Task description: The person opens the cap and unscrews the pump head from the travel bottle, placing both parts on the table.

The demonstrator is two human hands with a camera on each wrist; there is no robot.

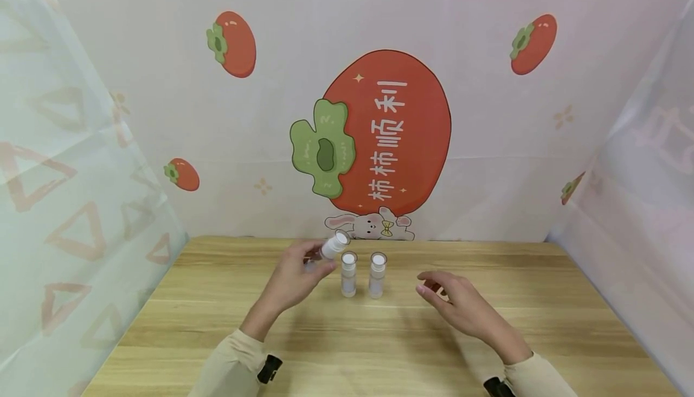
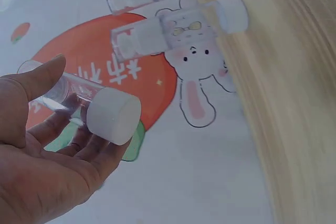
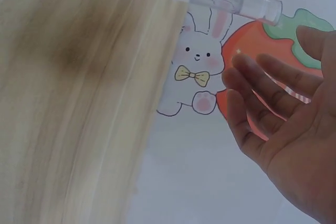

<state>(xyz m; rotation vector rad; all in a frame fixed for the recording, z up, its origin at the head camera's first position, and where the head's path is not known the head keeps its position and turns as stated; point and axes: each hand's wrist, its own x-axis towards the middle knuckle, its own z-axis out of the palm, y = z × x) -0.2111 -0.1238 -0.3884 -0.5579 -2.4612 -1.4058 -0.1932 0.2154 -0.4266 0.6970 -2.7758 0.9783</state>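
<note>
My left hand point(image 1: 293, 279) grips a small clear bottle point(image 1: 335, 244) with thumb and fingers, tilted above the table beside two others. In the left wrist view the white end of this bottle point(image 2: 114, 116) points towards the camera. The other two bottles, a middle one point(image 1: 349, 275) and a right one point(image 1: 376, 276), stand upright side by side, each with a clear top over a white neck and a white base. To the right of them hovers my right hand point(image 1: 459, 305), its fingers loosely curved and holding nothing; its palm shows in the right wrist view.
A wooden table point(image 1: 347, 349) runs back to a pale printed backdrop point(image 1: 466, 204) with persimmons and a rabbit. Pale cloth walls enclose the left side point(image 1: 65, 204) and the right side point(image 1: 640, 216).
</note>
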